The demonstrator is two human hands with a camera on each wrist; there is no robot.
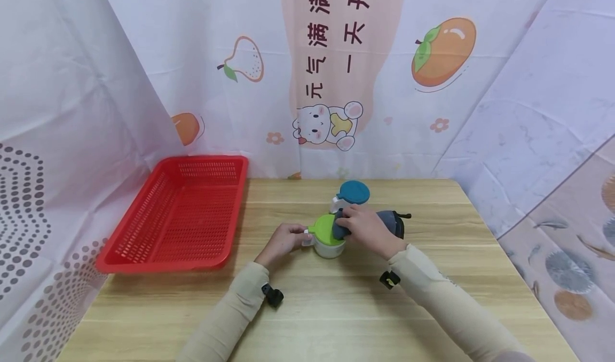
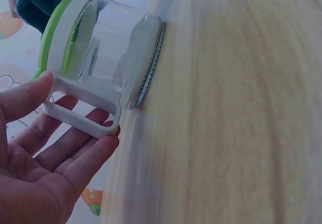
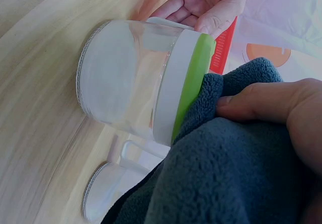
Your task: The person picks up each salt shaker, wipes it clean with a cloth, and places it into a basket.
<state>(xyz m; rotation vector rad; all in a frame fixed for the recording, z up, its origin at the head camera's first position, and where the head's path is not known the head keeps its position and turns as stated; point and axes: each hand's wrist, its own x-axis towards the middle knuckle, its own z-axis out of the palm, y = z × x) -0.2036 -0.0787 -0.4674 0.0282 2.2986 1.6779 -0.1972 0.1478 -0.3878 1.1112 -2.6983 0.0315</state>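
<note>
Fuzzy cloth (image 3: 211,173) bunches in right grip (image 1: 367,229); left grip (image 1: 282,243) holds looped handle (image 2: 80,123) of clear jar (image 2: 113,45).

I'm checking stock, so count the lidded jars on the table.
2: the green-lidded jar, held by the left hand, and the blue-lidded jar, beyond it and slightly to its right. The dark cloth in the right hand could hide more.

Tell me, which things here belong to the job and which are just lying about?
Seemingly in use:
green-lidded jar, held by the left hand
grey-blue cloth, held against it by the right hand

Apparently lying about:
blue-lidded jar, behind
red basket
</note>
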